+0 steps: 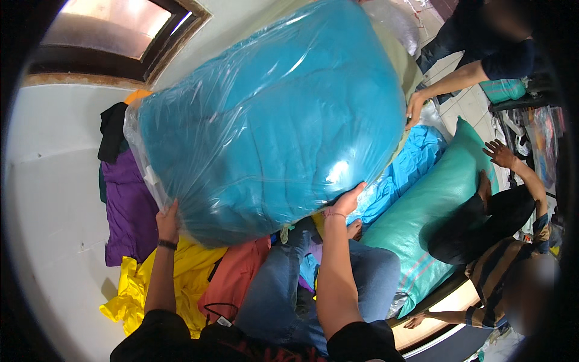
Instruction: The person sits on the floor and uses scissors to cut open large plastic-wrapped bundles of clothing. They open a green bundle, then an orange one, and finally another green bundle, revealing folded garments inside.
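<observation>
A large clear plastic bag (271,120) stuffed with blue cloth fills the upper middle, lifted above my lap and tilted. My left hand (167,222) is closed on the plastic at its lower left corner. Against the bag's lower right edge is my right hand (347,200), thumb up along the side, its other fingers mostly hidden beneath. A co-worker's hand (414,110) touches the bag's right side. Under the bag's left end lie purple cloth (128,208), yellow cloth (142,292) and coral-red cloth (232,286).
A long green woven sack (422,217) lies to my right, beside bright blue cloth (413,166). Another person in a striped shirt sits beyond the sack, one hand (499,154) raised with fingers spread. The white wall (54,211) bounds my left, below a wood-framed window (114,36).
</observation>
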{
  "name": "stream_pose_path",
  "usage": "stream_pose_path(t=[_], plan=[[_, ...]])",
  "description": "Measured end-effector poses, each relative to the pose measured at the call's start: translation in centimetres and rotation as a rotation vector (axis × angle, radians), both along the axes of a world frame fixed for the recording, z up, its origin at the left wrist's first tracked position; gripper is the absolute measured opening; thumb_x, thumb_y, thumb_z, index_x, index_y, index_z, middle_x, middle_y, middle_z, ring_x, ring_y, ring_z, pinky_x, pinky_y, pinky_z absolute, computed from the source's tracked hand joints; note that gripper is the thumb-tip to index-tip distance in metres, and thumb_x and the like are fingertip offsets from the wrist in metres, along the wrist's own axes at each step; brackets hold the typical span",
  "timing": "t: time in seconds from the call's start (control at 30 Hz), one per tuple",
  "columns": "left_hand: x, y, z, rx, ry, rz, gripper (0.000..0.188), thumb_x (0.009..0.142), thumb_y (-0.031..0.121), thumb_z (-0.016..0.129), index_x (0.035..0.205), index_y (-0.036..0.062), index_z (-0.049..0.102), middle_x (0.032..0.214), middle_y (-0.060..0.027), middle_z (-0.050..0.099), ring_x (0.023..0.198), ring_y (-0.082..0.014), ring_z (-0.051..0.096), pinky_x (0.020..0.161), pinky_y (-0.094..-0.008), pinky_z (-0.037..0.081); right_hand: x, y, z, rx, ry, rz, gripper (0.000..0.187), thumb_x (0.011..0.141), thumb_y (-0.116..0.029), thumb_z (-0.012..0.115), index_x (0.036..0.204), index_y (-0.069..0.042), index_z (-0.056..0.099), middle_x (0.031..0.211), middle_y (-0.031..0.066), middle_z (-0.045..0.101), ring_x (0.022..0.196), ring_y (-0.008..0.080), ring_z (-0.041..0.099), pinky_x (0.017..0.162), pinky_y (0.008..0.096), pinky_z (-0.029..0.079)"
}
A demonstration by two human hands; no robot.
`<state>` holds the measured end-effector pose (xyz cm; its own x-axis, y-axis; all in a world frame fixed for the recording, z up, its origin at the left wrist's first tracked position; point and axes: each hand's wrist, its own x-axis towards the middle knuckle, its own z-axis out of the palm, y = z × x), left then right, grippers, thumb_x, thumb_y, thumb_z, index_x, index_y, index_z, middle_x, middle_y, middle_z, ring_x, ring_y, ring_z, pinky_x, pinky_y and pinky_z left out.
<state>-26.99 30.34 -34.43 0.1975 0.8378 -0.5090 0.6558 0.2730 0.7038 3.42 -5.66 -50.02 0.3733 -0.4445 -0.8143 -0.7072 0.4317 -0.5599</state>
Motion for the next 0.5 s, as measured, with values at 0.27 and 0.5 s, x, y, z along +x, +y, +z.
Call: stream_pose_path(t=[0.27,0.5], plan=[[4.3,-11.4,10.9,-0.133,-0.039,-0.02,0.01,0.092,0.012,0.071,0.098,0.0137,0.064,0.081,0.0054,0.059,0.065,-0.0091,0.058,0.054,-0.0263,0.043,8.5,-11.6,7.7,0.166,-0.209,0.073,0.065,0.103,-0.051,0.055,0.134,0.006,0.056,0.123,0.0151,0.065,0.1,0.0258,0.067,0.086,0.0384,0.056],[2.3,-16.2,10.6,-0.314,0.023,0.036,0.017,0.09,0.01,0.072,0.086,0.017,0.057,0.073,0.0062,0.054,0.053,-0.0083,0.052,0.046,-0.0262,0.039,5.4,-17.4,6.3,0.11,-0.039,0.1,0.071,0.103,-0.055,0.051,0.133,0.009,0.055,0.13,0.017,0.062,0.107,0.0265,0.064,0.094,0.0395,0.053]])
